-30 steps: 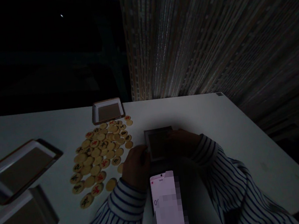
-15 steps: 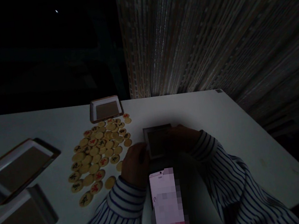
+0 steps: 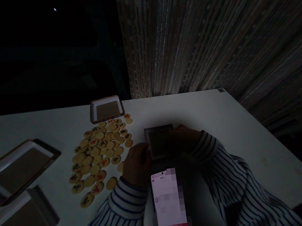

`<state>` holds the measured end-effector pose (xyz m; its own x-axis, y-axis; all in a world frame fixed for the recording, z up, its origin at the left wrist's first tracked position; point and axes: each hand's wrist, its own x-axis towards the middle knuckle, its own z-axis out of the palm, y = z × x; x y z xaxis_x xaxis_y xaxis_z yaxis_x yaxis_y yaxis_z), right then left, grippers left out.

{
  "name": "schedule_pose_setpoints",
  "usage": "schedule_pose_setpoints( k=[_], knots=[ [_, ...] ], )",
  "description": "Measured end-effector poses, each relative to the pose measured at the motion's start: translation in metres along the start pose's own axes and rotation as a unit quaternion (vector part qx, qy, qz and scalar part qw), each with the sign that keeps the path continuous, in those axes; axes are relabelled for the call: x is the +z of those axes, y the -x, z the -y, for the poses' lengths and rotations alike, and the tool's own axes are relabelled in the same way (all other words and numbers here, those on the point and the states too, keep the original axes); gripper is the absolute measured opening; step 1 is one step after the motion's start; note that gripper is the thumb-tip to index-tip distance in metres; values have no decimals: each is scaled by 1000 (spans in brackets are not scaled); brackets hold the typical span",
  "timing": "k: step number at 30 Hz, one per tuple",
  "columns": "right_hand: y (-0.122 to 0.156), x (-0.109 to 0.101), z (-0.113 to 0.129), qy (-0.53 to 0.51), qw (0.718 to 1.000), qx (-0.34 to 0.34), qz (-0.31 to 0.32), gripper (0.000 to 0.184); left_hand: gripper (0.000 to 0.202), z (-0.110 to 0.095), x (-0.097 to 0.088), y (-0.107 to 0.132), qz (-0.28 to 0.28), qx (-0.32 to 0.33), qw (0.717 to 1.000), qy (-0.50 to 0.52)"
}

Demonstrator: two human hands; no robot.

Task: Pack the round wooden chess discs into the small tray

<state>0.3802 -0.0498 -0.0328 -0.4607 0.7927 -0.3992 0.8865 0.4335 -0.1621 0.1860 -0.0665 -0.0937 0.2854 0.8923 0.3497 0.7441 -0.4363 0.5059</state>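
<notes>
In the dim middle of the table a small dark rectangular tray [image 3: 158, 127] lies between my hands. My left hand [image 3: 137, 165] is curled at its left edge, with the fingers closed on the rim. My right hand [image 3: 187, 138] reaches over its right side, fingers bent around that edge and mostly lost in shadow. A lit phone [image 3: 166, 200] with a partly blurred screen is just below the tray, between my striped sleeves. Left of my left hand spreads a heap of round wooden Chinese chess pieces [image 3: 96, 151], some with red or dark characters.
Another small tray [image 3: 92, 113] stands behind the pieces near the table's far edge. Two larger trays are at the left, one [image 3: 6, 153] behind the other [image 3: 37, 202]. The white table [image 3: 245, 152] ends at the right, with a striped curtain [image 3: 185, 34] behind it.
The phone's screen shows slightly different content. Both hands and the tray between them stay nearly still; the view has shifted very slightly.
</notes>
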Motion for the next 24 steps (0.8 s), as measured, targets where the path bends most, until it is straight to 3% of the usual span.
schedule_pose_setpoints(
  k=[24],
  knots=[
    [-2,3,-2,16,1000,-2,3,21,28,0,-1,-1,19,1,1000,-7]
  ],
)
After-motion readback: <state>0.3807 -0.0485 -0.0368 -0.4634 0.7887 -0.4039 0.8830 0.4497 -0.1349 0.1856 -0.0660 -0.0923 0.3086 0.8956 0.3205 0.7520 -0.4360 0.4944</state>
